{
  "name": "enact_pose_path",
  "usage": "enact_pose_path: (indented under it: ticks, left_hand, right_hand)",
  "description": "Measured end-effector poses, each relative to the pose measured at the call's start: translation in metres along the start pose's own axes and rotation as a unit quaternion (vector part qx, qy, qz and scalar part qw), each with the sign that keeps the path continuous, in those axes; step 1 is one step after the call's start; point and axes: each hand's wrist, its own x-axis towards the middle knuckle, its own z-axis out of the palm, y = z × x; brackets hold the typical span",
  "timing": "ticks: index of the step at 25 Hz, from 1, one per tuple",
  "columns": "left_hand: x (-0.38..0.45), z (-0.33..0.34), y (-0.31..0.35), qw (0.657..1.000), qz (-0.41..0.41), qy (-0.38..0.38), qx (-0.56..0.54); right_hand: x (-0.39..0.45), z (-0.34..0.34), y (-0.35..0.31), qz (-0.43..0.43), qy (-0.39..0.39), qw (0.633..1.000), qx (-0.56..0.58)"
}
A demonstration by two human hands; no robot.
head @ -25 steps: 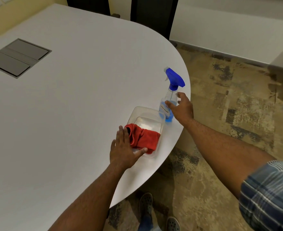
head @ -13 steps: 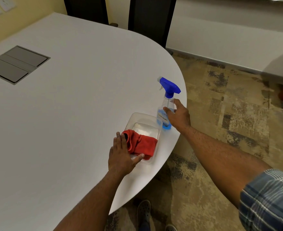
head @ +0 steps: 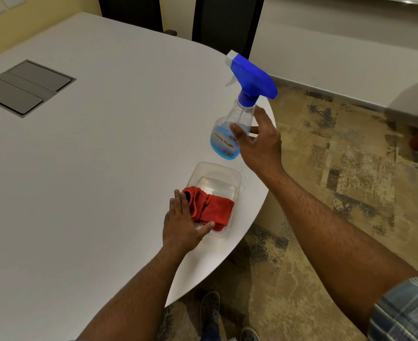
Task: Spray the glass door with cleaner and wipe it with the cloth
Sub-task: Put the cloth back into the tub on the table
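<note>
A clear spray bottle with a blue trigger head and blue liquid hangs tilted above the white table, near its right edge. My right hand grips its body, thumb on the label. A red cloth lies bunched in a clear plastic tray below the bottle. My left hand rests on the tray's near left side, fingers straight against the cloth, thumb on the tray's rim. No glass door is in view.
A grey hatch panel is set into the table at the far left. Two dark chair backs stand behind the table. Patterned floor lies to the right, with my shoes by the table edge.
My right hand closed round the bottle and lifted it off the table, tilting it. My left hand stayed on the cloth and tray.
</note>
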Motion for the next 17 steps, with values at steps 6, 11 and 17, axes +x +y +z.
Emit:
enact_pose_path:
  ticks: [6, 11, 17]
  left_hand:
    - [-0.002, -0.004, 0.004, 1.0, -0.015, -0.012, 0.011]
    - [-0.004, -0.006, 0.005, 1.0, -0.012, -0.014, 0.007]
    - [-0.002, -0.004, 0.003, 1.0, -0.012, -0.019, 0.001]
  right_hand:
    - [-0.03, 0.022, 0.028, 0.084, -0.086, 0.993, -0.016]
    - [-0.048, 0.041, 0.053, 0.13, -0.154, 0.979, -0.036]
    - [-0.048, 0.036, 0.065, 0.187, -0.164, 0.967, -0.052]
